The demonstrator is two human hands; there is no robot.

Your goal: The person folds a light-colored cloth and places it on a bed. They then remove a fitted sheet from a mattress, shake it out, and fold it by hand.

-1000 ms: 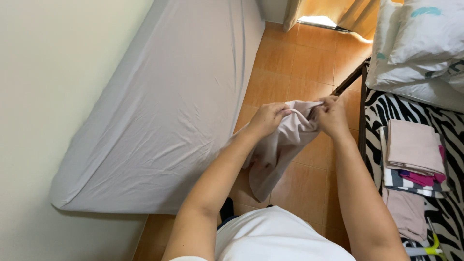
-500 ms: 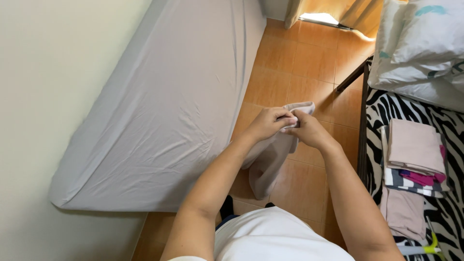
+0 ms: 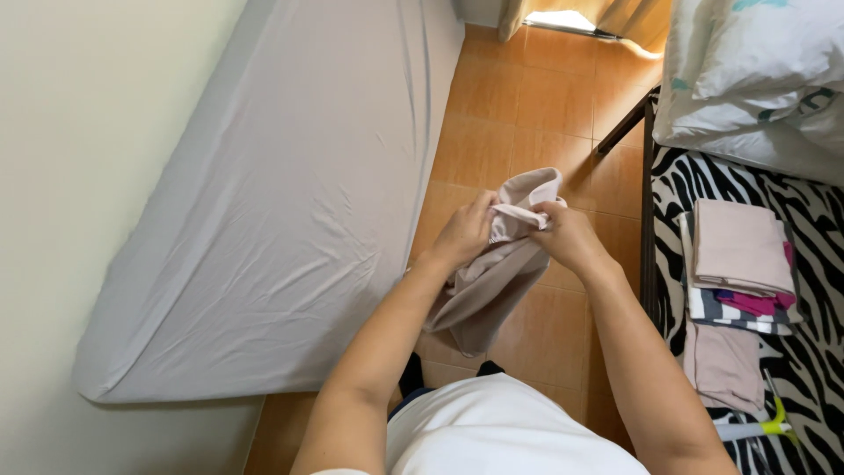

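1. Evidently both hands work one piece of cloth: the left hand [image 3: 464,236] and the right hand [image 3: 567,236] are drawn close together, each closed on the upper edge of a pale pink garment [image 3: 492,281].
2. That garment is held in the air above the orange tiled floor [image 3: 536,105], in front of the person's white shirt [image 3: 501,431]; its lower part hangs slack below the hands, which suggests that only the top edge is gripped, so the weight of the cloth pulls it straight.
3. One fold of the cloth stands up between the hands, bunched where the fingers pinch it.
4. To the left, a mattress in a grey sheet [image 3: 290,193] lies on the floor along the wall, bare on top.
5. To the right, a zebra-patterned bedspread [image 3: 791,193] carries a stack of folded clothes [image 3: 738,264], pink on top with striped and magenta pieces under it, and a second folded pink piece [image 3: 723,365] just beside it.
6. White pillows [image 3: 756,79] are piled at the far end of that bed, well apart from the hands.
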